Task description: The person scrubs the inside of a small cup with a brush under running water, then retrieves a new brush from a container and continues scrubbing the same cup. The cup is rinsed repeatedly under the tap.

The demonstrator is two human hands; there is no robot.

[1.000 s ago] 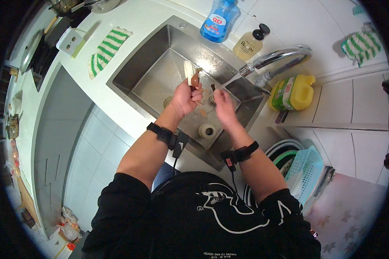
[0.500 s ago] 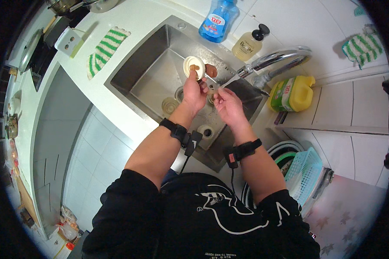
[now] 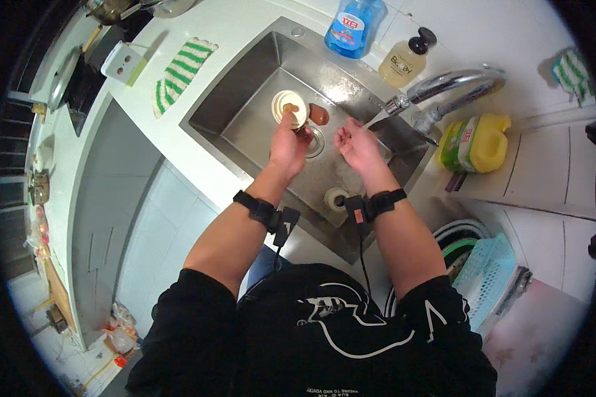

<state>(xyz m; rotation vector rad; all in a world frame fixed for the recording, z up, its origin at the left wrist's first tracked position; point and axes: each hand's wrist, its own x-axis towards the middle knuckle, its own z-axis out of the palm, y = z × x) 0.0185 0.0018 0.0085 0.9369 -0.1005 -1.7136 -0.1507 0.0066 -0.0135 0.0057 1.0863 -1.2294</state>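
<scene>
My left hand point(image 3: 290, 147) is closed on a round cream-coloured lid point(image 3: 279, 99), held over the sink point(image 3: 235, 109) with the thumb across its face. Just right of the lid is a reddish-brown oval piece point(image 3: 319, 115); whether it lies in the sink or belongs to the held thing, I cannot tell. My right hand point(image 3: 359, 147) is at the water stream point(image 3: 377, 119) under the tap point(image 3: 437, 86). Its fingers are loosely curled and apart, with nothing visible in them. The drain point(image 3: 316, 143) shows between the hands.
A small white round piece point(image 3: 336, 198) sits at the sink's near end. Behind the sink stand a blue detergent bottle point(image 3: 354, 30) and a pump bottle point(image 3: 404, 63). A yellow jug point(image 3: 487, 143) is right of the tap. A green-striped cloth point(image 3: 184, 74) lies left on the counter.
My hands have moved apart, the right one shifting rightward. A thin line seen between the lid and my right hand no longer shows. The whole view has shifted slightly.
</scene>
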